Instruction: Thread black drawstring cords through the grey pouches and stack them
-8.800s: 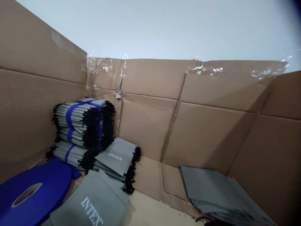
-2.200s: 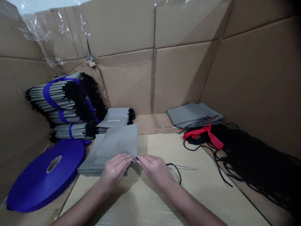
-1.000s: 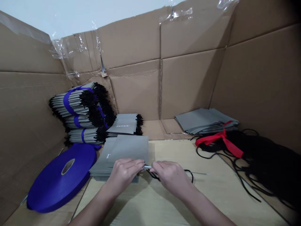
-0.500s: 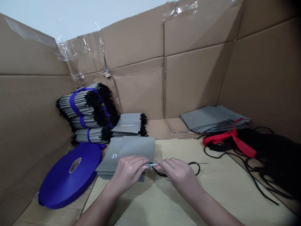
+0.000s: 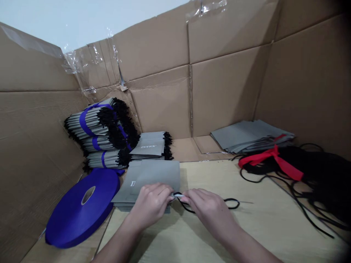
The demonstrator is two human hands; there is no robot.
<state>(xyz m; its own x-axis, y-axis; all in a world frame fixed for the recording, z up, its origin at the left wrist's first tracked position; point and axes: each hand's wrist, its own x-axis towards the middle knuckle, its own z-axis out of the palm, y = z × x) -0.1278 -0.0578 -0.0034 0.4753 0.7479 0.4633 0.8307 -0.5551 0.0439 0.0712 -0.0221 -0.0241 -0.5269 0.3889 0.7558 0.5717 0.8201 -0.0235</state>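
Cardboard wall | rear stack — "INTEX" | left hand — pinching grey pouch

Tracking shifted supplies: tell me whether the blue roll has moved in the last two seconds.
No: against the strapped bundles, the blue roll lies in the same place, just in front of them.

We count two hands, the left hand and the right hand; three tied bundles in view; three untied stacks, the back stack, the front stack and the side stack, pieces in each too close to tally; one blue roll; one black hank, strands uncountable; one red tie; two cord loops by the hands; one thin rod.
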